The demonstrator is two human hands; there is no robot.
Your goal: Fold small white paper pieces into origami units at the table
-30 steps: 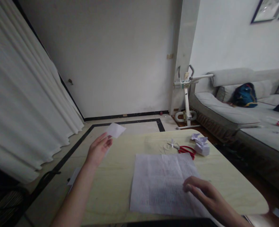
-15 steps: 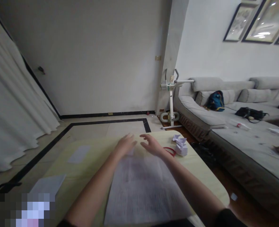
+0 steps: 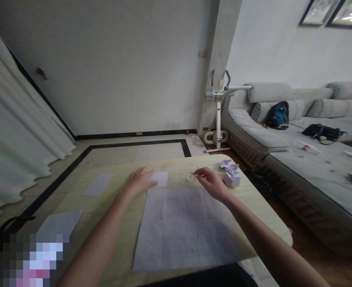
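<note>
Small white paper (image 3: 161, 179) — flat near the far edge of the table (image 3: 120, 239), just beyond the far edge of the big printed sheet (image 3: 184, 227); can't tell if the two touch. Left hand (image 3: 139, 181) lies over its left part, palm down, fingers loosely spread, not closed on anything; looks like it's there to keep the paper from sliding.

Right hand (image 3: 213, 183) is to the right, beyond the sheet's far right corner, fingers curled, thumb near the fingertips. A thin dark tip and bits of red at it look like scissors (image 3: 193, 173), mostly hidden; can't tell whether the grip is firm or the fingers only touch them. Pale scraps (image 3: 188, 179) lie just left of those fingers.

Printed sheet is spread flat between the forearms, probably centred there as a work surface, or just within easy reach. Folded paper pieces (image 3: 231, 175) are clustered right of the right hand, seemingly parked out of the way. On the left, a loose paper slip (image 3: 98, 185) lies far, more paper (image 3: 61, 222) near; both well off the printed sheet, maybe to keep the middle free.

Beyond the table: exercise machine (image 3: 218, 115) by the wall, sofa (image 3: 301, 175) with blue backpack (image 3: 279, 115) to the right, white curtain (image 3: 23, 143) left.
</note>
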